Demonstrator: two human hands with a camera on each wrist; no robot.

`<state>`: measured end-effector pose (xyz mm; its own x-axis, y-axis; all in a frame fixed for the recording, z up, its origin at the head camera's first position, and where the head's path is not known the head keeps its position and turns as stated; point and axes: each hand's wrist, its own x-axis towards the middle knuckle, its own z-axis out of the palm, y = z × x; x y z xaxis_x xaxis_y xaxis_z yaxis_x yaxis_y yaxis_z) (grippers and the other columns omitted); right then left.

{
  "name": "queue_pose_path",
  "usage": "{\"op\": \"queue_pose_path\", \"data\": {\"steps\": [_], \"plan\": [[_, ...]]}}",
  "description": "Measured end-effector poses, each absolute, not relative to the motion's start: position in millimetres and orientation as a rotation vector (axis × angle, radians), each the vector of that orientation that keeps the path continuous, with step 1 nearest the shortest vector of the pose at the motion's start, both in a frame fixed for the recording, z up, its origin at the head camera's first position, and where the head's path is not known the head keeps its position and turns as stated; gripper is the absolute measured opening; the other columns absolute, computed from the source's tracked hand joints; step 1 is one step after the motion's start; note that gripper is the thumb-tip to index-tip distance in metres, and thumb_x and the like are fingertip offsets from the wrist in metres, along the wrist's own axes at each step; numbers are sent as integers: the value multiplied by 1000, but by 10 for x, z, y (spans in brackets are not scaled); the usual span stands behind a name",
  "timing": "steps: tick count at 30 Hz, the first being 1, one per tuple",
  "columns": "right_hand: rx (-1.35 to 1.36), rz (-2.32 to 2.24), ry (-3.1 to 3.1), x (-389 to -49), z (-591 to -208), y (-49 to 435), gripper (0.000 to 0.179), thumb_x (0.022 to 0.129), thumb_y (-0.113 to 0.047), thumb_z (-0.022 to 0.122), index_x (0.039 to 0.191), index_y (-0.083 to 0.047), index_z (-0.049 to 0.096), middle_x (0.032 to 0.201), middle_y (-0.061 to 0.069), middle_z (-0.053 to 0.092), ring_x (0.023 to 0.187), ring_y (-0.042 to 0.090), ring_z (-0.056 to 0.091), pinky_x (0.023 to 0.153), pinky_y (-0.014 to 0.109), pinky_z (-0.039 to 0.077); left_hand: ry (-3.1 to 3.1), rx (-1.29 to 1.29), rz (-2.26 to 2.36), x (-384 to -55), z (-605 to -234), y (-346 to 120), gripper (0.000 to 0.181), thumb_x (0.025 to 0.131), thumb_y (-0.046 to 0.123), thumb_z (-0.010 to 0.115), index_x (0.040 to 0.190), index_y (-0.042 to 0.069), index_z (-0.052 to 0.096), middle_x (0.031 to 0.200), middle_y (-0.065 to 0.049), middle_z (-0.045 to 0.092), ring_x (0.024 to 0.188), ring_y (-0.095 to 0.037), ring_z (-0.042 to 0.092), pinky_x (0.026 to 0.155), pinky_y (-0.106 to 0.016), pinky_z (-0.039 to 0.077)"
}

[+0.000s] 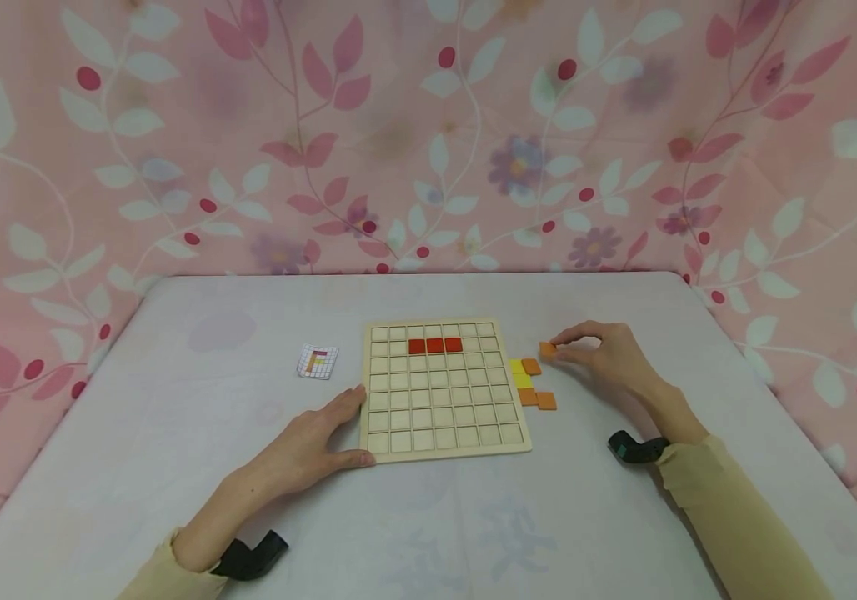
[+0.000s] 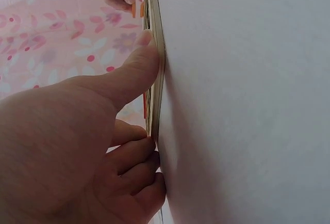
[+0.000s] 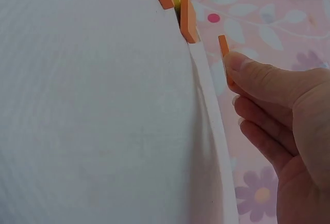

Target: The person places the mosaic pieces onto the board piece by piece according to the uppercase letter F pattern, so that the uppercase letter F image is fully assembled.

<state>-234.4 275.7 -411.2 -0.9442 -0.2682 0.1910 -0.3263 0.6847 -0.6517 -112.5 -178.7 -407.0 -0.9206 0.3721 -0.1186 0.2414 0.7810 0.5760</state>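
Observation:
A square wooden grid board lies on the table, with three red tiles side by side in its second row from the far edge. My left hand rests against the board's near left corner, thumb and fingers spread along the edge; in the left wrist view the thumb touches the rim. Right of the board, my right hand pinches an orange tile between thumb and fingers, tilted and above the table in the right wrist view. Beside the board's right edge lie yellow tiles and several orange tiles.
Left of the board is a small pattern card with a coloured grid print. A pale cloth covers the table, and a pink floral curtain hangs behind its far edge. Black wrist devices sit at both sleeves.

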Motion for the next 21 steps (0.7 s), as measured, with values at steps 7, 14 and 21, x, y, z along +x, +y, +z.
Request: {"op": "queue_pose_path", "data": {"steps": [7,14,21], "plan": [[581,1113,-2718,-2385,-4047,2547,24,83,-21,83,104,-11,78,100,7,76,103,26,66,93,52,51,2749,474,832,-1125,-4063,-1784,100,81,49,79,158,9,29,162,-11,32,149,-34,31,115,-57,33],[573,1155,-2725,-2418,-4013,2255,21,84,-22,82,102,-13,79,101,5,76,104,26,65,96,52,49,2751,483,832,-1119,-4062,-1785,99,82,48,79,158,9,29,162,-10,32,149,-34,31,116,-55,33],[614,1231,-2706,-2441,-3976,1957,20,83,-21,83,101,-12,79,99,5,76,103,26,66,96,51,49,2750,491,825,-1120,-4054,-1784,99,83,49,78,158,9,28,162,-10,31,149,-33,31,115,-56,33]]}}
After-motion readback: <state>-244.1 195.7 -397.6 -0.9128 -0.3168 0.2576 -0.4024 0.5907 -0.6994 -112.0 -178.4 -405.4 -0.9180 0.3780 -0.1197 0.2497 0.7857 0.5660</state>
